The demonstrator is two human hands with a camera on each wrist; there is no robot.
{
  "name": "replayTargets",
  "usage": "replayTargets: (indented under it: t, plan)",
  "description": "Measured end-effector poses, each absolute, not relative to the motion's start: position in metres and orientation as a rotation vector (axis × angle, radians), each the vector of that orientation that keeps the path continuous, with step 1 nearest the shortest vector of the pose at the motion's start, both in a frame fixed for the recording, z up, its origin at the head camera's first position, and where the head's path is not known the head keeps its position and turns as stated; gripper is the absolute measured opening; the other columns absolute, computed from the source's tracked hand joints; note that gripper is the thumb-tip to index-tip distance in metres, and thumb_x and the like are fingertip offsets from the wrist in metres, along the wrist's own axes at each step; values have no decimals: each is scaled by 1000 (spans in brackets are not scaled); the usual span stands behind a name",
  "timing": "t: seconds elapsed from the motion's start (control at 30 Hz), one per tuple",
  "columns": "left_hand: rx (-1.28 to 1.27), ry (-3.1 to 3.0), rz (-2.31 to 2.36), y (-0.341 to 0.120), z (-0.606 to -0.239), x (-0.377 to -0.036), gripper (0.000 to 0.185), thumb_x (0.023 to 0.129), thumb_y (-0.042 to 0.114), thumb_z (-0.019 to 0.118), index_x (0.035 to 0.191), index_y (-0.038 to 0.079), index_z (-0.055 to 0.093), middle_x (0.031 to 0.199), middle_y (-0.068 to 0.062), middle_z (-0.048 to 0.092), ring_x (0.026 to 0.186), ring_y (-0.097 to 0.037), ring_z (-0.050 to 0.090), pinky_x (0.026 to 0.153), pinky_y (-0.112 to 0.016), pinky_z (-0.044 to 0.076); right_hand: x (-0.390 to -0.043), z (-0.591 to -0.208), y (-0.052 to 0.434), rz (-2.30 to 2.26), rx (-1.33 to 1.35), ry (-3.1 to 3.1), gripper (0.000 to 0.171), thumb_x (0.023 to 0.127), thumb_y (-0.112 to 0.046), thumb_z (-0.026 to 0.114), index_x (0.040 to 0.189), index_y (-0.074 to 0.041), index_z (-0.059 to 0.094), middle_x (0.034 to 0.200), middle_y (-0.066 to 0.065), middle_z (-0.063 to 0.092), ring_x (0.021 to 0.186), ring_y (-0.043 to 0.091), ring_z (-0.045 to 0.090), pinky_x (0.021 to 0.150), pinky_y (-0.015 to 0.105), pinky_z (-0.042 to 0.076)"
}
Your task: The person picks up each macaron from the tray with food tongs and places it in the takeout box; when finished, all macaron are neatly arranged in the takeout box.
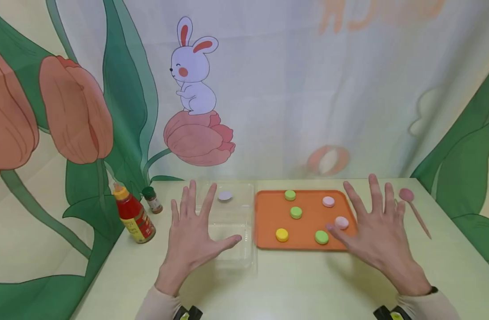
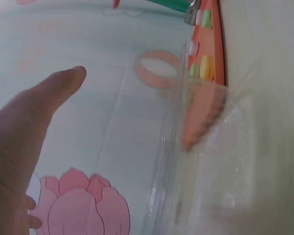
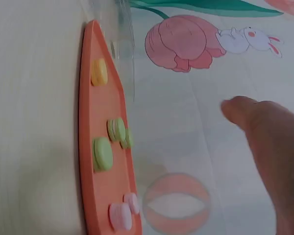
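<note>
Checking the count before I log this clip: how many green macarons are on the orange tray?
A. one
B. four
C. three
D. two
C. The head view shows three green macarons on the orange tray, beside two pink ones and one yellow macaron.

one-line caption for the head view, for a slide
Two open hands, left hand over a clear container, right hand beside an orange tray of macarons.

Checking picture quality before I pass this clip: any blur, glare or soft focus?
Head view: evenly lit, sharp, with soft shadows under both hands. Left wrist view: the clear container smears and glares. Right wrist view: the thumb is soft, the orange tray clearer.
</note>
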State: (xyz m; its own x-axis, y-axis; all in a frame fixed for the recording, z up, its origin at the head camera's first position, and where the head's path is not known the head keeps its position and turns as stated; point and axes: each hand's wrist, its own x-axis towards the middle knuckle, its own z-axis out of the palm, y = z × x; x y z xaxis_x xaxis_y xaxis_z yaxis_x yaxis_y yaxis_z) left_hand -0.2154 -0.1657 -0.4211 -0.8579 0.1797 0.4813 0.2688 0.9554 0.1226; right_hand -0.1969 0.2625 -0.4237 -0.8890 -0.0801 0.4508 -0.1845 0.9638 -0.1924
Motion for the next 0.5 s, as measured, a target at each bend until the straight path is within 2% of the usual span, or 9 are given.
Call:
replayTargets:
  t: [0.07, 0.13, 0.17, 0.2, 0.3, 0.33, 0.5]
  plan:
    - [-324, -2601, -345, -175, -424, -214, 124, 68, 97, 55, 167, 39, 8, 175, -8, -2, 158, -40, 15, 122, -70, 18, -195, -425, 270, 363, 141, -2613, 104, 84, -73, 68, 167, -33, 20, 173, 15, -8, 152, 58, 4, 103, 85, 24]
    - [-310, -2578, -432, -185, -428, -213, 122, 69, 92, 62, 167, 40, 11, 175, -7, 6, 154, -39, 26, 118, -69, 30, -194, -427, 280, 432, 75, -2564, 103, 83, -67, 73, 166, -31, 23, 172, 18, 2, 146, 58, 18, 87, 80, 39]
    - [-303, -2569, -479, -190, -430, -212, 120, 69, 89, 66, 166, 41, 12, 174, -7, 10, 152, -39, 30, 114, -69, 35, -193, -429, 285, 469, 33, -2545, 102, 84, -64, 74, 166, -30, 24, 170, 20, 7, 142, 57, 23, 80, 77, 42]
    - [-295, -2562, -521, -195, -433, -211, 119, 70, 86, 69, 166, 42, 14, 173, -6, 14, 150, -39, 33, 111, -69, 40, -192, -431, 292, 502, -3, -2523, 102, 84, -62, 76, 166, -27, 26, 168, 21, 12, 139, 56, 27, 73, 74, 43]
    - [-263, -2569, -623, -211, -444, -210, 114, 72, 79, 75, 165, 42, 19, 171, -5, 21, 149, -35, 35, 102, -69, 47, -191, -442, 311, 637, -108, -2496, 98, 86, -54, 78, 164, -21, 28, 156, 29, 25, 131, 53, 31, 70, 68, 43]
    - [-253, -2578, -663, -216, -448, -210, 113, 73, 77, 76, 165, 42, 20, 171, -5, 23, 150, -34, 35, 102, -69, 47, -191, -447, 318, 674, -143, -2504, 98, 88, -53, 77, 164, -20, 26, 152, 31, 27, 129, 53, 31, 71, 68, 43]
    - [-206, -2628, -844, -234, -469, -207, 109, 76, 71, 80, 164, 41, 23, 170, -4, 22, 151, -34, 31, 104, -72, 44, -188, -477, 344, 784, -300, -2577, 106, 90, -55, 74, 163, -2, 20, 139, 41, 30, 124, 59, 29, 82, 70, 38]
